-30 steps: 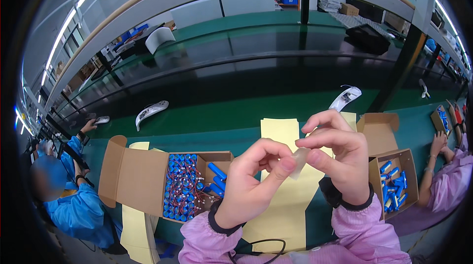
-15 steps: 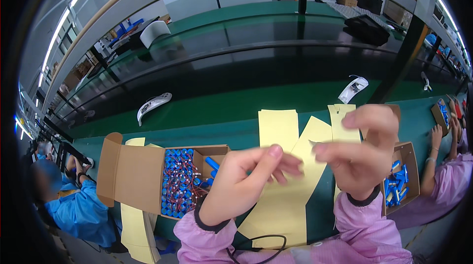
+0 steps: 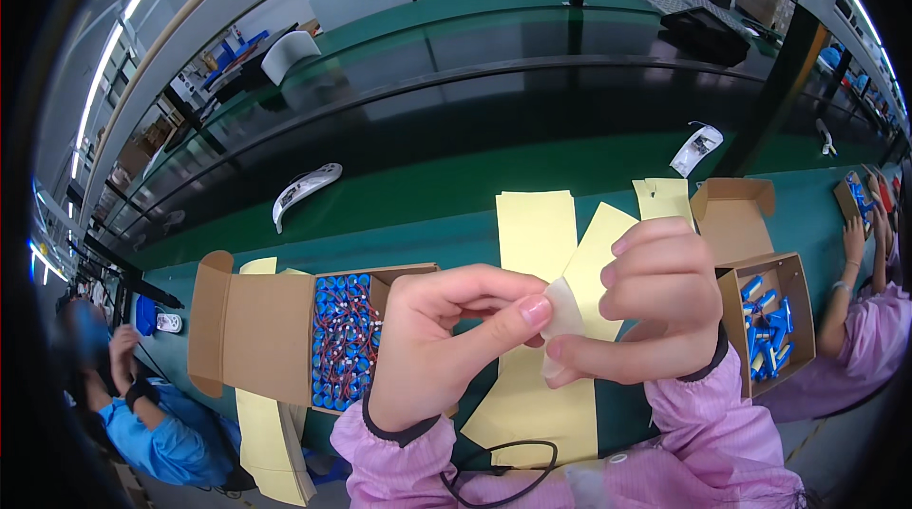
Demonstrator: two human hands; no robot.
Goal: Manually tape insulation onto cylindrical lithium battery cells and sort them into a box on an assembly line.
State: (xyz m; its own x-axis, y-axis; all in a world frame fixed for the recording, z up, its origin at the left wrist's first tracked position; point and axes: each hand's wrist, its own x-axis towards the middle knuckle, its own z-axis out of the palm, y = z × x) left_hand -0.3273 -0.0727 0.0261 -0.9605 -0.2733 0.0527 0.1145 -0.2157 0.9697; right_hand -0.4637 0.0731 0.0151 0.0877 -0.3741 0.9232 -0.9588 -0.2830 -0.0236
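In front of me my left hand [image 3: 456,333] pinches a small, thin off-white piece [image 3: 564,308] between thumb and forefinger. I cannot make out whether it is paper, tape or a soft sleeve. My right hand [image 3: 660,305] has its fingers curled, and its thumb and a fingertip grip the lower end of the same piece. Under both hands lie yellow paper sheets [image 3: 541,414], partly overlapping. To the left stands an open cardboard box [image 3: 256,329], packed with blue cylindrical batteries [image 3: 344,338] with red and dark wires. My left hand hides that box's right part.
On the right, an open carton [image 3: 798,310] holds loose blue batteries [image 3: 768,329]. More yellow sheets [image 3: 261,443] lie by the left box. White curved parts [image 3: 306,191] rest on the green bench beyond. Co-workers sit at left, in a blue sleeve [image 3: 171,433], and right.
My hands have come together, and the off-white piece now shows between them. My right hand's fingers have curled in. The view has shifted slightly, and the blue-sleeved person has raised a hand.
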